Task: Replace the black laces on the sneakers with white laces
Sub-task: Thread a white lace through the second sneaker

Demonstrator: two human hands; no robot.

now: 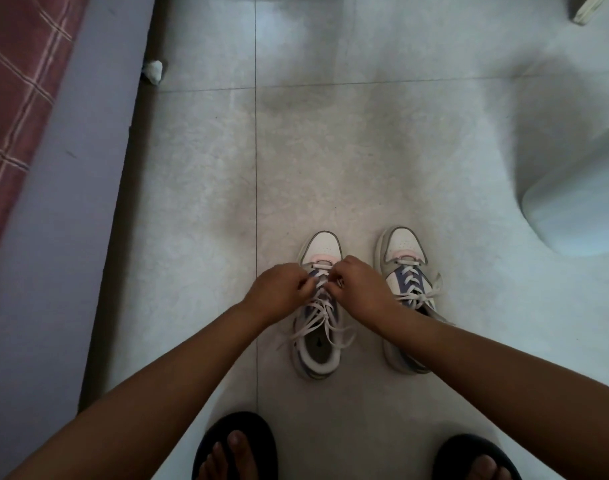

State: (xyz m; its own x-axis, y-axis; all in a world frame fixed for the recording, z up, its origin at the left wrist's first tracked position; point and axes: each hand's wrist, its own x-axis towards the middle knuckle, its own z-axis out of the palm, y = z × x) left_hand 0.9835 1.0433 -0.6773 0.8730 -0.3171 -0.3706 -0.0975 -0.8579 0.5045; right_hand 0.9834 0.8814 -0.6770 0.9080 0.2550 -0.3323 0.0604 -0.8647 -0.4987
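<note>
Both hands, left hand (278, 288) and right hand (360, 286), pinch white laces (322, 315) with curled fingers (305, 284) over the left sneaker (318, 306) on the floor (330, 150).

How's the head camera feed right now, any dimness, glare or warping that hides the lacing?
Head view: dim and flat, with a cool tint; soft shadows on the tiled floor, no hard glare. Wide-angle warping bends the forearms and edges. The left hand and right hand pinch the white lace on the left sneaker; the eyelets are slightly soft but readable.
</note>
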